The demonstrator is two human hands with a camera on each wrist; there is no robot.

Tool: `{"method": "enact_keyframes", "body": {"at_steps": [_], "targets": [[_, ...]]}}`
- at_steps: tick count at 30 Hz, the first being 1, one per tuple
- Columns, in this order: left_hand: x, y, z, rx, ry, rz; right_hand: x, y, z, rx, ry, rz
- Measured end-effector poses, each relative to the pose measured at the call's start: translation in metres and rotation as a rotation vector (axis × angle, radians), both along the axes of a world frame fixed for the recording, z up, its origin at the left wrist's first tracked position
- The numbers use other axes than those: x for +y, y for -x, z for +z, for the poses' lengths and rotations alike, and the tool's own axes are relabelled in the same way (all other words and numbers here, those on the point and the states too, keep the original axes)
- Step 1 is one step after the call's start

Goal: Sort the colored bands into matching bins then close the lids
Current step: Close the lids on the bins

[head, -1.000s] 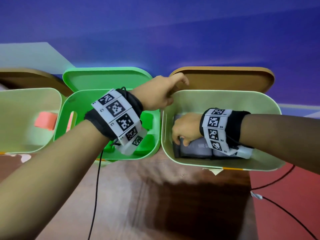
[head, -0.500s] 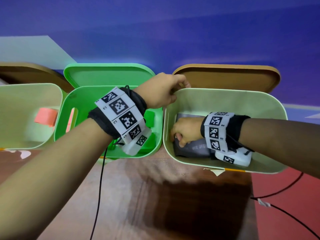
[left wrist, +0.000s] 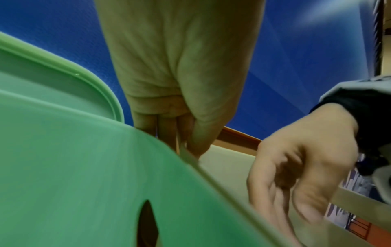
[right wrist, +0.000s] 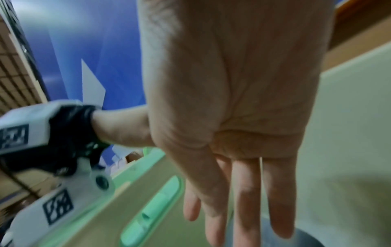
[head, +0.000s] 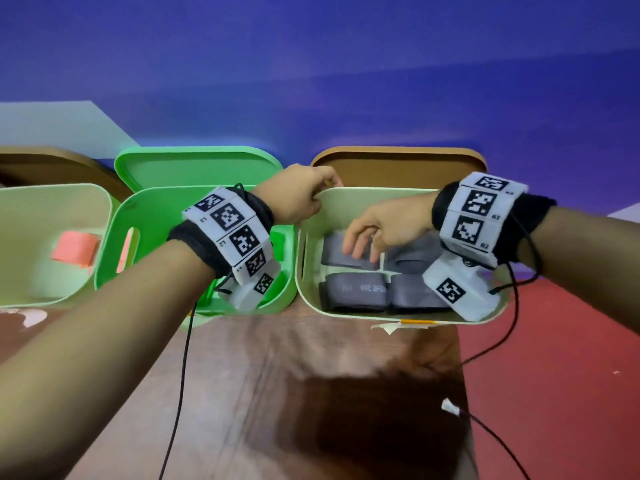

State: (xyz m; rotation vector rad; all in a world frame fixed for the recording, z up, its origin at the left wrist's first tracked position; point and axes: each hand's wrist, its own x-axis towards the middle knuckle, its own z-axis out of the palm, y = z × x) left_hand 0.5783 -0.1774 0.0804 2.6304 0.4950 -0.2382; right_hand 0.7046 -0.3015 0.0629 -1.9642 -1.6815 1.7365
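Note:
Several grey bands (head: pixel 356 292) lie in the pale green right bin (head: pixel 381 202), whose brown lid (head: pixel 398 168) stands open behind it. My left hand (head: pixel 318 195) grips that bin's back left rim, thumb inside and fingers curled outside (left wrist: pixel 167 133). My right hand (head: pixel 363 251) hovers just above the back left grey band (right wrist: pixel 306 240), fingers straight and relaxed, holding nothing. The bright green middle bin (head: pixel 152 216) has its green lid (head: pixel 197 168) open; my left wrist hides most of its inside. A red band (head: pixel 74 249) lies in the pale left bin (head: pixel 41 209).
The three bins stand side by side at the far edge of the wooden table (head: pixel 277 393). A black cable (head: pixel 180 375) hangs from my left wrist, another runs across the red mat (head: pixel 554 375) on the right. A blue wall rises behind the lids.
My right hand let go of the grey band it was pressing, rose out of the bin and opened. My left hand kept its grip on the rim.

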Motion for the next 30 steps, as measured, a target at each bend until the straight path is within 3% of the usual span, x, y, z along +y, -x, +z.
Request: {"method": "enact_keyframes", "body": {"at_steps": [6,8,11,14,17,21,30], "targets": [[-0.008,-0.001,0.002,0.065,-0.082,0.036,-0.041,-0.022,0.037,-0.057,-0.141,-0.227],[-0.01,-0.002,0.004,0.013,-0.104,0.079,-0.056,-0.03,0.047,-0.074,-0.245,-0.345],[-0.01,-0.004,0.01,-0.16,-0.124,0.239,-0.076,-0.047,0.056,-0.087,-0.436,-0.681],[-0.008,-0.01,0.015,-0.28,-0.154,0.403,-0.087,-0.066,0.046,-0.317,-0.626,-1.048],[-0.012,-0.018,0.015,-0.275,-0.135,0.493,-0.09,-0.076,0.028,-0.548,-0.512,-1.186],[-0.015,-0.028,0.011,-0.246,-0.149,0.533,-0.084,-0.073,0.008,-0.339,-0.324,-1.203],[-0.012,-0.025,0.008,-0.312,-0.074,0.591,-0.085,-0.066,0.002,0.13,-0.53,-1.605]]}}
